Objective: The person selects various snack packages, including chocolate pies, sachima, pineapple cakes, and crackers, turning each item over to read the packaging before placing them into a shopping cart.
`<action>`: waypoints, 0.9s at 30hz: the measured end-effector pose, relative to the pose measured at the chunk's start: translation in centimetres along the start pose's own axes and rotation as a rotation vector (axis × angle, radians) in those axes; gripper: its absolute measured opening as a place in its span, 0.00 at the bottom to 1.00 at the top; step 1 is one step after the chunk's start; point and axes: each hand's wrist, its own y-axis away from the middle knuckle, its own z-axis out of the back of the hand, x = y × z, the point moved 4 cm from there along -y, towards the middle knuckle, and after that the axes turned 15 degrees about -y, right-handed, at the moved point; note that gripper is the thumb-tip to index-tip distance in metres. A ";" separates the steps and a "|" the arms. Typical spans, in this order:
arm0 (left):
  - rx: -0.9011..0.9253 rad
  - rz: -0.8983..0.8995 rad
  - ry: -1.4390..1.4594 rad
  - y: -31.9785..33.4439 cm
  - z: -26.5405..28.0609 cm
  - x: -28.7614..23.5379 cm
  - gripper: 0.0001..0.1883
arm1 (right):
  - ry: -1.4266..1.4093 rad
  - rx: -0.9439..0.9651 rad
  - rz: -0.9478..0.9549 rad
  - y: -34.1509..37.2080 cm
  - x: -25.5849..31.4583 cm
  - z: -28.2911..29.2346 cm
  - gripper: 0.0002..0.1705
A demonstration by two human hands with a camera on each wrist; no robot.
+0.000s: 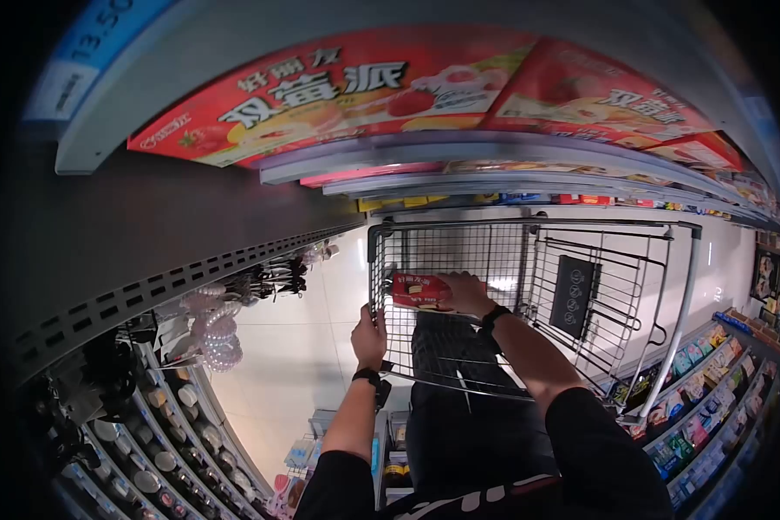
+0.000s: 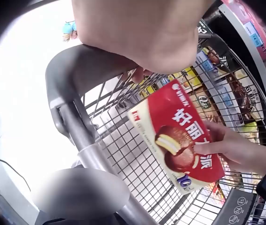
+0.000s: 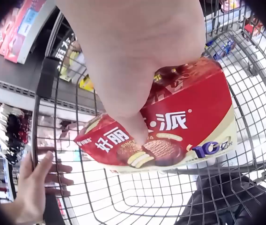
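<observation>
My right hand [image 1: 470, 295] grips a red and cream box of chocolate pies [image 2: 172, 140] from one side, its thumb on the printed front. The box is inside the wire basket of a shopping cart [image 1: 459, 232], tilted, with a picture of filled pies on it. My left hand [image 1: 370, 338] holds the cart's edge, thumb and fingers on either side of the rim, as the right wrist view shows. Beside that hand is the grey plastic corner [image 2: 69, 70] of the cart. Part of the box's face is hidden behind my right hand in the right wrist view.
Shelves with red strawberry pie boxes [image 1: 347, 95] rise in front, above the cart. A rack of hair accessories [image 1: 217, 334] hangs at the left. Shelves of small colourful packs [image 1: 702, 407] stand at the right. A dark sign panel [image 1: 572, 295] is fixed to the cart.
</observation>
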 end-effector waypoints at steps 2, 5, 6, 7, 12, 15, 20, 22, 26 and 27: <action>0.014 0.043 0.034 0.1 0.6 -0.4 0.15 | 0.014 0.101 0.037 -1.3 -0.5 -2.3 0.46; -0.008 0.046 0.043 0.5 0.0 -0.2 0.15 | 0.124 0.247 0.095 -1.8 -1.7 -6.3 0.48; -0.023 0.032 0.051 0.7 0.0 -0.3 0.14 | 0.055 0.279 0.072 -1.8 -2.2 -7.0 0.49; -0.041 0.017 0.058 1.0 -0.1 -0.1 0.14 | -0.014 0.310 0.050 -1.9 -3.4 -8.0 0.51; -0.022 0.036 0.043 2.2 -1.0 0.9 0.13 | -0.092 0.209 0.108 -1.0 -9.0 -11.7 0.42; -0.040 0.031 0.060 3.1 -1.1 1.2 0.13 | -0.024 -0.057 0.040 0.7 -9.0 -12.4 0.39; 0.000 0.068 0.005 3.9 -1.8 2.4 0.12 | -0.177 0.067 -0.127 2.3 -8.8 -14.8 0.37; 0.004 0.083 0.003 4.4 -1.9 2.5 0.12 | -0.116 -0.287 -0.225 4.2 -9.2 -13.8 0.41; 0.001 0.118 0.011 5.3 -2.3 2.8 0.12 | -0.608 -0.457 -0.436 7.0 -14.8 -17.4 0.44; 0.007 0.114 0.008 5.4 -2.4 2.7 0.12 | -1.029 -0.320 -0.392 6.8 -14.8 -18.7 0.44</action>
